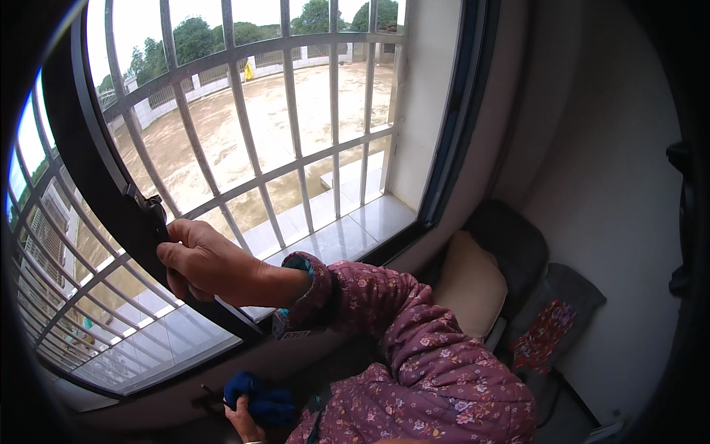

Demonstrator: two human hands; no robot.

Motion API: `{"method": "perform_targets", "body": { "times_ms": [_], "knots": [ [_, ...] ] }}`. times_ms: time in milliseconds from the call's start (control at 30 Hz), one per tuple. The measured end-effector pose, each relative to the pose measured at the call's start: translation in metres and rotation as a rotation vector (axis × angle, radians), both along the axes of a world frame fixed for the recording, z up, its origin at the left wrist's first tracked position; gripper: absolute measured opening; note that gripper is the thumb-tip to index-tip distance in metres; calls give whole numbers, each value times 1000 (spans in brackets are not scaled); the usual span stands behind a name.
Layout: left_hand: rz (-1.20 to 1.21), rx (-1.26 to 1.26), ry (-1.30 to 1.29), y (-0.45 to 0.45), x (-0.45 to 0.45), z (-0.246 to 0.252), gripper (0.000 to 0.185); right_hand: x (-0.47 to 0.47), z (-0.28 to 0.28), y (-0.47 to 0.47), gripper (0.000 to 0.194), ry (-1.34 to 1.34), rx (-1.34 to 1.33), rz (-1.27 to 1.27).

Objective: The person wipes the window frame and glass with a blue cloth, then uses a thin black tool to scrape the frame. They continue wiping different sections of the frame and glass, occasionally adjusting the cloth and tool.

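My right hand (208, 261), in a floral quilted sleeve (432, 333), reaches across to the dark frame of a window sash (105, 166). Its curled fingers grip the frame's edge just under a black window latch (148, 204); whether they also touch the latch is hard to tell. Low in the view, my left hand (243, 419) holds a bunched blue cloth (260, 397) below the windowsill. Metal security bars (244, 111) stand behind the window opening, with a pale tiled sill (344, 236) at their foot.
Right of the window, a beige cushion (471, 283) leans on a dark chair back (507, 238) in the corner. A grey item with a red patterned cloth (546, 336) lies near the white wall (615, 222). Outside are a sunlit yard (266, 122) and a fence.
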State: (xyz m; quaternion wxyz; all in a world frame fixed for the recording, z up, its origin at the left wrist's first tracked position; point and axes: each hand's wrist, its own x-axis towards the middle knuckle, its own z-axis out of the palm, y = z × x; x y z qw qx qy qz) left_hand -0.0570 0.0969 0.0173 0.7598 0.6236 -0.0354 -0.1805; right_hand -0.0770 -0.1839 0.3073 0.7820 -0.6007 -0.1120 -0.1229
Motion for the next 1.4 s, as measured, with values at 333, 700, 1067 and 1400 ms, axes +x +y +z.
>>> {"method": "perform_targets", "body": {
  "times_ms": [333, 700, 1067, 1400],
  "knots": [
    [-68, -11, -47, -4, 6, -11, 31, -8, 25, 6, 18, 77, 383, 186],
    [-103, 97, -344, -46, 15, 63, 18, -1, 25, 4, 25, -7, 335, 178],
    [-105, 80, -925, -91, 30, 176, 35, 31, -44, -19, 20, -220, -430, -211],
    [190, 112, -807, -146, 39, 167, 59, 38, -41, -34, 49, -174, -339, -156]
  ]
}}
